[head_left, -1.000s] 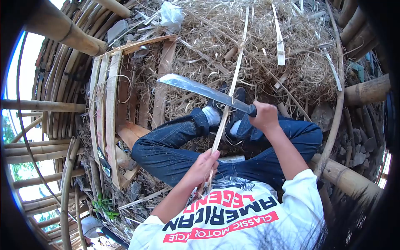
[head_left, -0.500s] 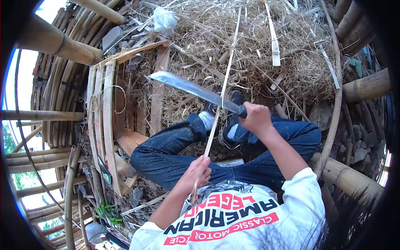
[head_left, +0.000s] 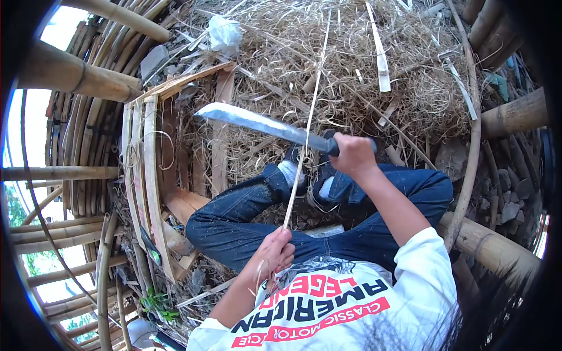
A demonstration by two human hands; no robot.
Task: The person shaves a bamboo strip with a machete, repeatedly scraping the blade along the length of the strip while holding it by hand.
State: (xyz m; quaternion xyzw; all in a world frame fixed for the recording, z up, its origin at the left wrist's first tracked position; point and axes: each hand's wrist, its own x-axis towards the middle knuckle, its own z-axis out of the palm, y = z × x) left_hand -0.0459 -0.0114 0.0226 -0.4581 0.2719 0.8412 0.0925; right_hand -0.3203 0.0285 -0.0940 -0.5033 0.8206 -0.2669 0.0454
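Left hand (head_left: 274, 251) is gripping a thin strip (head_left: 296, 182); right hand (head_left: 353, 153) is holding a large knife (head_left: 281, 130), blade (head_left: 249, 117) crossing the strip; slatted frame (head_left: 152, 175) is standing left; shavings (head_left: 424, 96) are lying far.

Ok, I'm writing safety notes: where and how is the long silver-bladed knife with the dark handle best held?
Probably by its dark handle, coming from the person's right and closing a full fist around it, as the right hand does. The long silver blade points left, crossing the thin pale woody strip, so coming from the left would meet metal first.
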